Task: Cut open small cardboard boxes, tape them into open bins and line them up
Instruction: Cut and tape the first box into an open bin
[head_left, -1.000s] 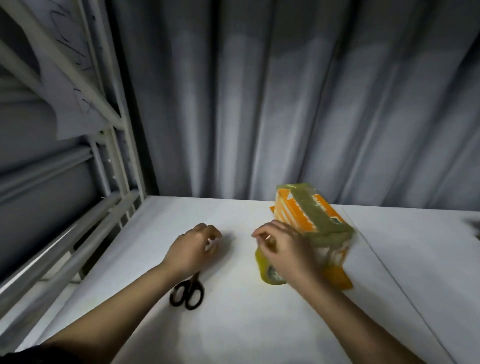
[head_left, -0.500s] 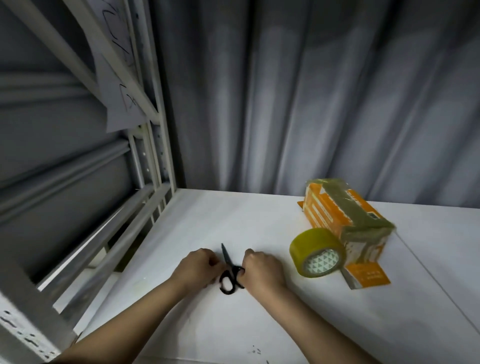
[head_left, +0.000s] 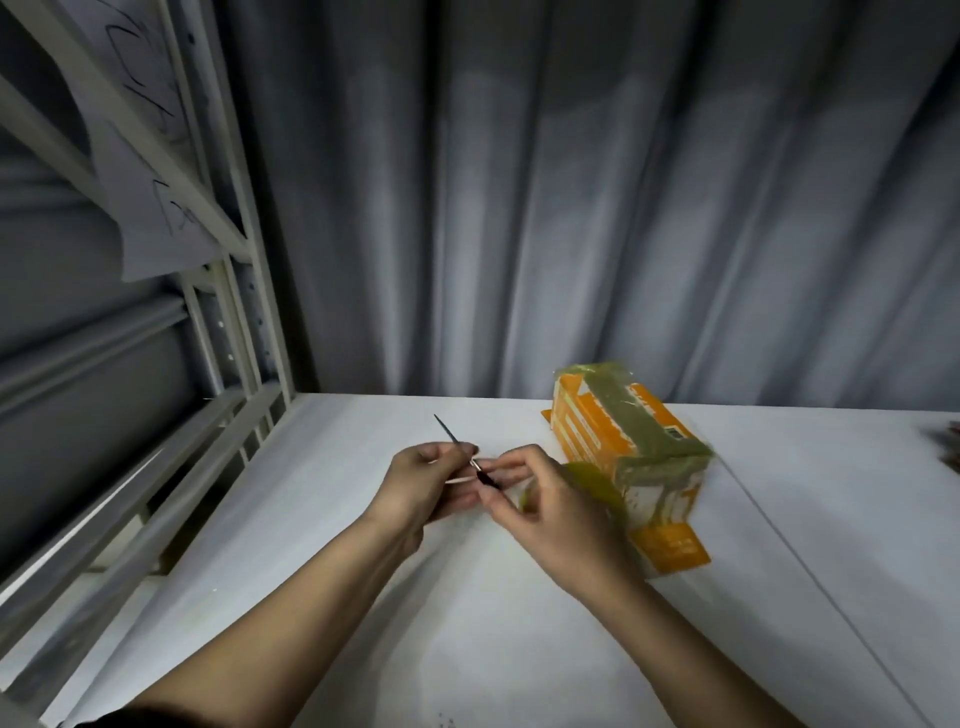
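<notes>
**A:** How far along was the job, starting from the biggest things?

**B:** The broad white surface (head_left: 519, 649) carried only one box that I could make out: an orange-and-white cardboard box (head_left: 621, 441) wrapped in bands of yellowish-green tape. It lay on its side toward the right, near the grey curtain (head_left: 571, 182), with an orange flap sticking out at its near end. I judged it one box taped, or partly so. No row of bins showed, so the lining-up looked not yet done.

**A:** And the tape?

**B:** A yellow-green roll of tape (head_left: 597, 483) sat just beside the box's near end, mostly hidden behind the right hand and blurred.

**A:** What were the hands doing?

**B:** Both met above the surface, left of the box. The left hand (head_left: 421, 488) had its grip curled round the middle of a pair of black-handled scissors (head_left: 467, 457), whose thin blades pointed up and away. The right hand (head_left: 561, 514) pinched the handle end with fingers and thumb.

**A:** So cutting was next?

**B:** Probably, though the blades touched no cardboard. Something blurred lay at the far right edge; I could not tell what.
</notes>
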